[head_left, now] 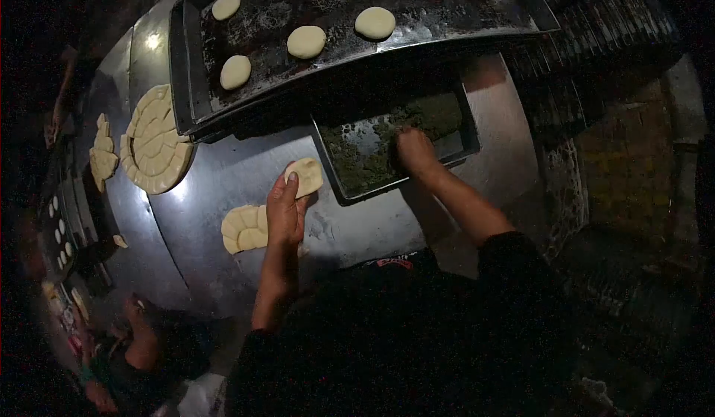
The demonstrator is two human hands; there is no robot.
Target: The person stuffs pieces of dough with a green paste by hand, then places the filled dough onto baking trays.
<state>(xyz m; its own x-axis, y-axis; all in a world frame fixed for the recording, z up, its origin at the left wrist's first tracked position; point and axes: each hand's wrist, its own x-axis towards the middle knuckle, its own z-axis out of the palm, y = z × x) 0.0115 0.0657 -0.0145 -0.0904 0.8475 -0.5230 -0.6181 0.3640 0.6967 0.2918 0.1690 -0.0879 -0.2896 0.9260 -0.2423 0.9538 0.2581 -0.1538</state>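
Left hand point(287, 212) pinching dough piece point(306, 176); right hand point(414, 151), at two o'clock, fingers bunched in green filling point(372, 145). Risk: dough sagging, filling spilling onto surface point(238, 171).

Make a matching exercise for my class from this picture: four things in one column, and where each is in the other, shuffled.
Things
1. flat dough piece
2. right hand
3. round dough balls
4. large scored dough disc

Places
A. on the dark upper tray
B. in the small tray of green filling
C. held in the left hand
D. on the metal table, left of the trays

Pairs: 1-C, 2-B, 3-A, 4-D
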